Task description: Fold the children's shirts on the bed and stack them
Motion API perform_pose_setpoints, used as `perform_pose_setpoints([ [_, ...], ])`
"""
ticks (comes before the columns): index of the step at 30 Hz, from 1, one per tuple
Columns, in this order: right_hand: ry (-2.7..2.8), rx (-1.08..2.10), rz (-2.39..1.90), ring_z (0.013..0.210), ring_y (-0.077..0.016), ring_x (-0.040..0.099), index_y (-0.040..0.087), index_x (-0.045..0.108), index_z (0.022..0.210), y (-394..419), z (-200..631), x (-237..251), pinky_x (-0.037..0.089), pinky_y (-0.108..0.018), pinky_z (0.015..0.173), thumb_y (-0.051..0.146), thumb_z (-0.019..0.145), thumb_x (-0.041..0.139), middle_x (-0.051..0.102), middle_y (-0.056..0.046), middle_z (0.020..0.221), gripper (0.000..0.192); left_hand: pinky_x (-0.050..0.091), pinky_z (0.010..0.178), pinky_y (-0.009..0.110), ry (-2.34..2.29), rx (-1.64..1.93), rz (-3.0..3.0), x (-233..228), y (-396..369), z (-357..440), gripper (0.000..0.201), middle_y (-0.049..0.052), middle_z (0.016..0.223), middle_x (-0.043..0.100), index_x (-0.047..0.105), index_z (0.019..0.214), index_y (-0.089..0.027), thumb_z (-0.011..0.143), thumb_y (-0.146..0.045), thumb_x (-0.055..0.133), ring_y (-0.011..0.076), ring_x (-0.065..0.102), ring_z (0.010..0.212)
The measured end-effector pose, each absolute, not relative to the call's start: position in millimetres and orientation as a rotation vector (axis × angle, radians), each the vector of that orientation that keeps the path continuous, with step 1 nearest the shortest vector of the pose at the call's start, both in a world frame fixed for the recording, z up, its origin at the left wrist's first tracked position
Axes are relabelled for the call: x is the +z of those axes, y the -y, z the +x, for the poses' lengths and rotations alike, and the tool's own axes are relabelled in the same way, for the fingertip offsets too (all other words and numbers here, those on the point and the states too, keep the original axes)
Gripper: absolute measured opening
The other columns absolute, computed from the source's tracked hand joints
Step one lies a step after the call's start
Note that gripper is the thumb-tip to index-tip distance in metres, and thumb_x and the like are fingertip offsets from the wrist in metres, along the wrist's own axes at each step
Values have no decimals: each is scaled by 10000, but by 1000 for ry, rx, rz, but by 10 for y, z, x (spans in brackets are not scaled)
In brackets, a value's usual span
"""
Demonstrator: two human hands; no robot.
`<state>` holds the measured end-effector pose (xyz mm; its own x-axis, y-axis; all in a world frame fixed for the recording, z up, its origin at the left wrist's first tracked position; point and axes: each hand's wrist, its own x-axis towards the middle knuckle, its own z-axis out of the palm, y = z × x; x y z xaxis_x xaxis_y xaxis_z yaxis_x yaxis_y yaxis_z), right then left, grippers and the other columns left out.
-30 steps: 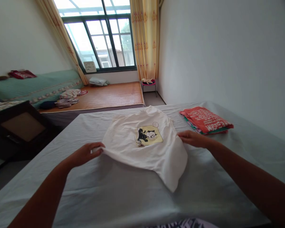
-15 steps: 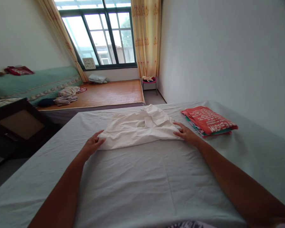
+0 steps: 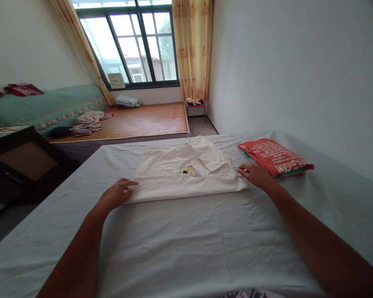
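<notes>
A white shirt (image 3: 161,184) lies partly folded on the bed, its near edge fairly straight and its far part rumpled. A small yellow and black print shows near its middle. At the shirt's left edge, my left hand (image 3: 116,193) has its fingers curled, pinching the cloth. My right hand (image 3: 255,174) is at the opposite edge, fingertips drawn together on the fabric there; how much cloth they hold is hard to see. Just beyond the right hand sits a stack of folded clothes (image 3: 273,155), topped by a red garment with white lettering.
A pale grey sheet (image 3: 174,240) covers the bed, with a white wall (image 3: 292,74) along its right. Farther off stand a second bed with a brown mat (image 3: 149,120), a dark cabinet (image 3: 27,159) at left and a small pink-edged stool (image 3: 195,105) below the curtain.
The shirt's near edge has come slightly toward me and lies flatter, and its print now shows. My right hand has shifted right, its fingers closer together; the left has turned slightly inward.
</notes>
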<state>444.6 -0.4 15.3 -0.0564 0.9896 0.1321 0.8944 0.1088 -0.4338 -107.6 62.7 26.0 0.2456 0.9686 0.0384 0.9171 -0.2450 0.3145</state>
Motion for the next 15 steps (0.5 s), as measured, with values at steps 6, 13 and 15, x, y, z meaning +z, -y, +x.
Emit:
perform_pose_setpoints([
  [6,2330,212,-1460,1040,-226,574,219,693,994,-53,3785,21,428,-349,948,392,958,383,692,-88,1033,357,364,1081,367,-1485,579,2709,55,-511,-420,414,73,1325,564,652,1193,-239,940,-377,355,232,478,1251],
  [13,1889,-84,-1938,1358,-302,338,123,288,1489,-252,3788,-167,347,-453,1057,436,954,363,340,-154,1519,624,283,1125,453,-1453,224,2662,-187,-421,-216,511,65,1512,381,436,1431,-278,964,-452,324,263,305,1406],
  [15,1989,-149,-1808,1387,-269,302,132,284,1494,-206,3782,-151,314,-421,1088,403,968,328,311,-133,1539,593,270,1128,450,-1515,194,2648,-178,-416,-244,524,67,1522,364,428,1437,-277,960,-465,322,263,290,1414],
])
